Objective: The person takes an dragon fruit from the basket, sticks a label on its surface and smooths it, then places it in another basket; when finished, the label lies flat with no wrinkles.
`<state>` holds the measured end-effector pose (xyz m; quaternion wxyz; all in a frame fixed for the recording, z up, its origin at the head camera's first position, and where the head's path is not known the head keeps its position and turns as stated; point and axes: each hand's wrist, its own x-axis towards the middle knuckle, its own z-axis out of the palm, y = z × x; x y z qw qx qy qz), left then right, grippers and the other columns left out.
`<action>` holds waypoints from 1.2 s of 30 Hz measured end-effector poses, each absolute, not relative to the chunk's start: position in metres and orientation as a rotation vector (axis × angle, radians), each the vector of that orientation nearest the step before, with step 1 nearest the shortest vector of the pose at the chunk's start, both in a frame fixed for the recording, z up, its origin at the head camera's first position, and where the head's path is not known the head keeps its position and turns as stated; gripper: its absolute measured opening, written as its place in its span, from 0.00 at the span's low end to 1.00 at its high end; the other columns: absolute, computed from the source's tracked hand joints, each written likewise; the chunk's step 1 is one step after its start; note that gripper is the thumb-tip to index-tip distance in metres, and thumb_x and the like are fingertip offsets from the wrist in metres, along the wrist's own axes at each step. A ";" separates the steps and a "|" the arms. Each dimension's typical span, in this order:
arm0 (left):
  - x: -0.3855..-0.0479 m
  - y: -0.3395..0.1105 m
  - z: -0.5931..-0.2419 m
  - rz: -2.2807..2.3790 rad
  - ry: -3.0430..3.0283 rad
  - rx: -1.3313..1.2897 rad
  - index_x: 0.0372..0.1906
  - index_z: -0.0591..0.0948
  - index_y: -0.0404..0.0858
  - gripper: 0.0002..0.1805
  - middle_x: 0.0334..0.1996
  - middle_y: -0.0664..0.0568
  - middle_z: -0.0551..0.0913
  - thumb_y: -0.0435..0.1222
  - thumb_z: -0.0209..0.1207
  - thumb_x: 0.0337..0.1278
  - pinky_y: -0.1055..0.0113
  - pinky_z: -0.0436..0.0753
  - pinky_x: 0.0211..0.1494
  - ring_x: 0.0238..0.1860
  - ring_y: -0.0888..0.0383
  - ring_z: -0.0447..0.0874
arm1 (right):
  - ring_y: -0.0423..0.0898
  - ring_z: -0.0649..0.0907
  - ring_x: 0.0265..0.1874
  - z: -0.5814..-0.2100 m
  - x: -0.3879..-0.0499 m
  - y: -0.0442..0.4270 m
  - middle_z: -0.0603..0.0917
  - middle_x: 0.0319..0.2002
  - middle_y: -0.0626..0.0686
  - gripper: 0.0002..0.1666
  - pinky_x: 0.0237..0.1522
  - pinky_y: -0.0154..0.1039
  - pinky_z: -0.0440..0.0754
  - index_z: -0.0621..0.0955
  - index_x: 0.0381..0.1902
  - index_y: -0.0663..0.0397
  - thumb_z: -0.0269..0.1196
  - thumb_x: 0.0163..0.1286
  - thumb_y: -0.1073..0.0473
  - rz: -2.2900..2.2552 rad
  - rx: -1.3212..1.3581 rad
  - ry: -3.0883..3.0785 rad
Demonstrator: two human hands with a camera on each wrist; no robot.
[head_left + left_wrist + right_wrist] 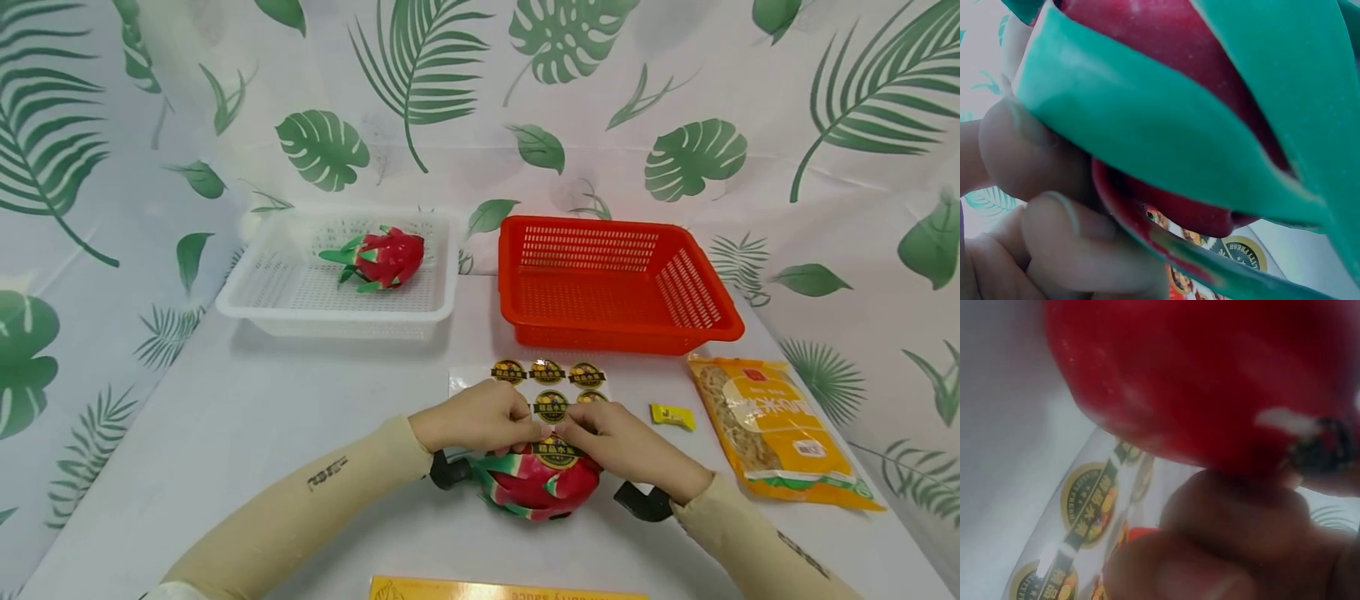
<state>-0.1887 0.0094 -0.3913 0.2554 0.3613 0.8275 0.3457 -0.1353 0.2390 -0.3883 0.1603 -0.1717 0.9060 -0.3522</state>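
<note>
A red dragon fruit (536,487) with green scales lies on the table between both hands. On its upper side is a round black-and-gold sticker (557,452). My left hand (480,417) holds the fruit from the far left, its thumb near the sticker; in the left wrist view, curled fingers (1079,237) touch a green scale. From the far right my right hand (618,442) grips the fruit, thumb at the sticker's edge; its bent fingers (1235,519) meet the red skin in the right wrist view. Behind the fruit lies a sheet of matching stickers (551,406), partly hidden by the hands.
A white basket (337,315) holding another dragon fruit (390,257) stands at the back left. Beside it is a red basket (615,333). Rightward lie a small yellow packet (672,416) and an orange food bag (783,429). A yellow box (502,588) shows at the near edge.
</note>
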 end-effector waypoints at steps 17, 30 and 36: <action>-0.191 0.005 -0.388 0.951 2.237 1.073 0.12 0.78 0.49 0.24 0.11 0.65 0.72 0.50 0.71 0.60 0.75 0.63 0.19 0.15 0.68 0.68 | 0.35 0.68 0.20 -0.385 -0.121 0.253 0.67 0.20 0.42 0.21 0.22 0.31 0.64 0.72 0.31 0.49 0.66 0.74 0.43 -1.044 -0.501 2.600; -0.195 0.000 -0.391 0.988 2.120 1.081 0.18 0.79 0.47 0.20 0.13 0.62 0.73 0.45 0.66 0.67 0.74 0.69 0.22 0.14 0.66 0.70 | 0.38 0.70 0.25 -0.394 -0.124 0.261 0.69 0.26 0.46 0.14 0.25 0.35 0.66 0.72 0.40 0.54 0.57 0.82 0.50 -1.178 -0.499 2.416; -0.190 0.001 -0.393 0.973 2.203 1.061 0.16 0.77 0.48 0.22 0.14 0.63 0.72 0.50 0.68 0.64 0.75 0.65 0.23 0.17 0.68 0.69 | 0.38 0.68 0.24 -0.393 -0.121 0.259 0.68 0.25 0.46 0.16 0.23 0.34 0.64 0.72 0.38 0.54 0.57 0.81 0.48 -1.151 -0.491 2.440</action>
